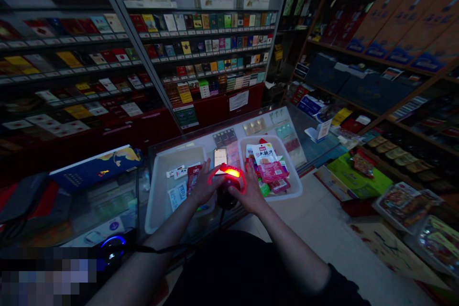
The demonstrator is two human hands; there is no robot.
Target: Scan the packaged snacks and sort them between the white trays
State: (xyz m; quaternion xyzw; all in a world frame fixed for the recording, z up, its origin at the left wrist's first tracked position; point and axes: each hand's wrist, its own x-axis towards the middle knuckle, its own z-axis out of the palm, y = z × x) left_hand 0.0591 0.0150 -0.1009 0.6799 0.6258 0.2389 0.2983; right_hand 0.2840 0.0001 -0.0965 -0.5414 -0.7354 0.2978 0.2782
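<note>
A dark corded device, seemingly a barcode scanner [226,195], glows bright red at its front edge. It stands at the counter's near edge, between two white plastic tubs. On its left is my left hand [203,187], fingers stretched forward and thumb pointing at the red light. My right hand [253,195] is on the other side, fingers extended, thumb over the device; whether it presses on it is unclear. Just beyond lies a phone [220,157] with a lit screen. The left tub [155,201] has several snack packets [178,194]; the right tub [296,186] holds colourful snack bags [265,155].
A glass counter [308,138] runs ahead, with packs under its top. Shelves of small boxes [215,21] line the back wall. To the left lies a blue box [96,167]; to the right, a green box [362,177] and clear food trays [403,203]. A black cable [165,249] crosses below.
</note>
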